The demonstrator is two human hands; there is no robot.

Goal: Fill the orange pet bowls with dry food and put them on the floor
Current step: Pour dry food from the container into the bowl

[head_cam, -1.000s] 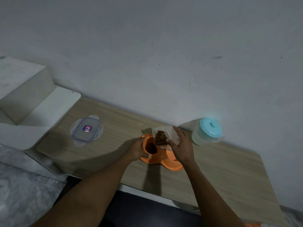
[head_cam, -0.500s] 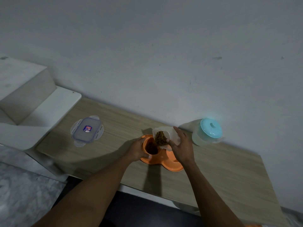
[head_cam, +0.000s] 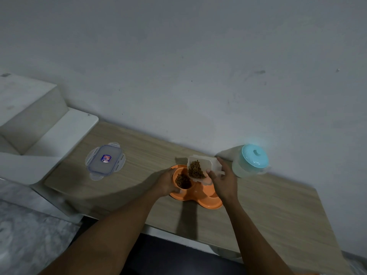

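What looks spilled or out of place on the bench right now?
Nothing stands out. No kibble shows on the wooden bench. The right hand tilts the clear plastic container over the orange double pet bowl, which the left hand steadies. The clear clip-lock lid lies flat, apart.

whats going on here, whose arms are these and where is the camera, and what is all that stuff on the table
There is no machine here. The arms belong to a person wearing a camera on the head, so the head view looks forward and down at their own hands.

The left hand steadies an orange double pet bowl on a wooden table against the wall. The right hand tilts a clear plastic container, and brown dry food slides from it into the bowl's left cup, which already holds some.

Also on the table: the container's lid, lying flat to the left, and a pale jug with a turquoise lid on the right.
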